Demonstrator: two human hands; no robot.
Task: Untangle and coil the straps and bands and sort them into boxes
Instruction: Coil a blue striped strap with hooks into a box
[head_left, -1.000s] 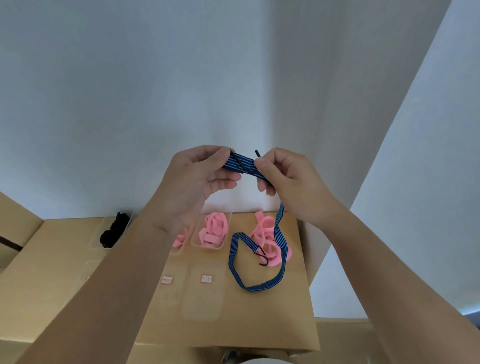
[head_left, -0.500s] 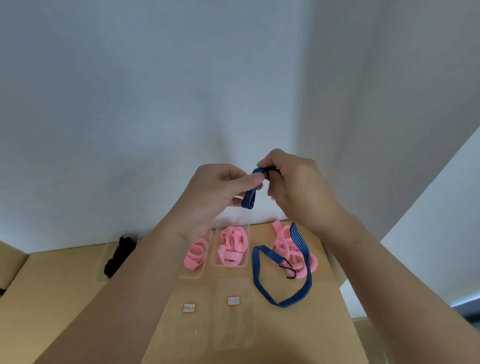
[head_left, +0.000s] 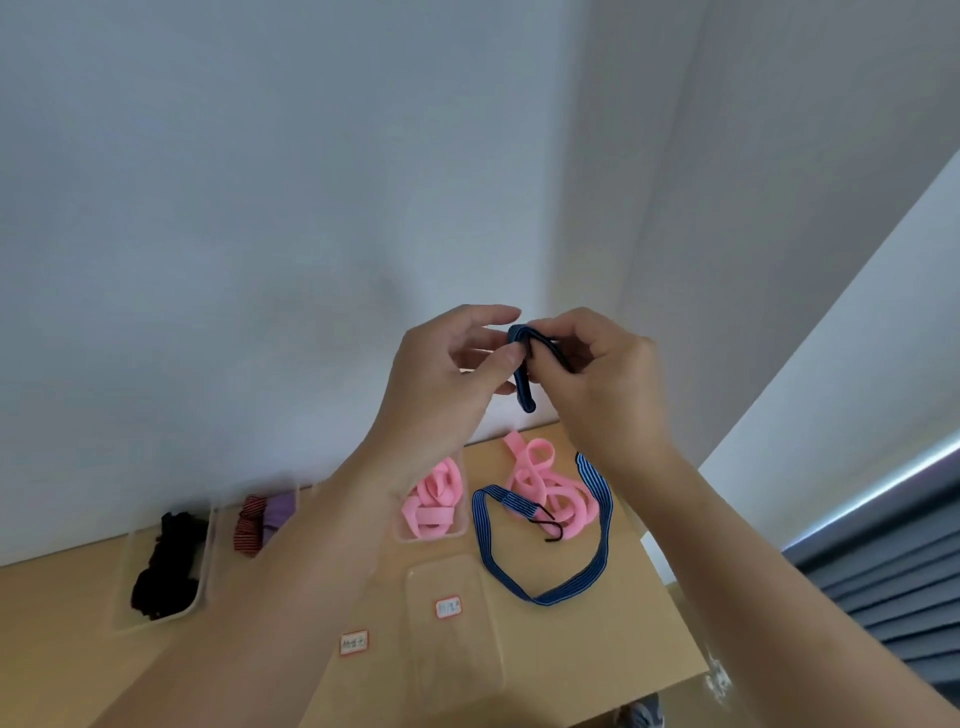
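Right hand (head_left: 602, 395) pinching blue strap (head_left: 523, 387), fold half hidden

Arms raised — the left hand (head_left: 447, 379) and right hand (head_left: 602, 379) are meeting fingertip to fingertip, both pinching the blue strap (head_left: 524, 389).

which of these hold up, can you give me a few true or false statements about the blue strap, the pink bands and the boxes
1. The left hand and the right hand both hold the blue striped strap above the table. True.
2. The whole strap is coiled up in the hands. False: a long loop of it lies on the table.
3. A loose pile of pink bands lies on the table outside any box. True.
4. The black bands sit in the rightmost box. False: they are in the leftmost box.
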